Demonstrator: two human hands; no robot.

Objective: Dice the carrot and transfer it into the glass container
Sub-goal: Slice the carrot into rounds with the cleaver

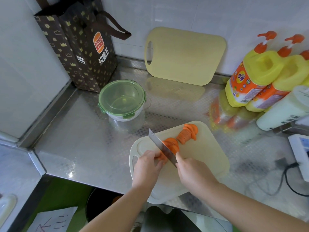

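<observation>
A pale cutting board (207,153) lies on the steel counter. On it lie two fanned groups of orange carrot slices (187,133). My left hand (147,166) pinches the uncut carrot piece (162,157) at the board's left. My right hand (192,173) grips a cleaver (161,146), its blade down against the carrot just right of my left fingers. The glass container (123,104), with its green clip lid on, stands behind the board to the left.
A second yellow cutting board (184,56) leans on the back wall. A brown paper bag (78,46) stands at the back left. Yellow detergent bottles (260,77) crowd the right. A white device with a black cable (299,151) lies at the right edge.
</observation>
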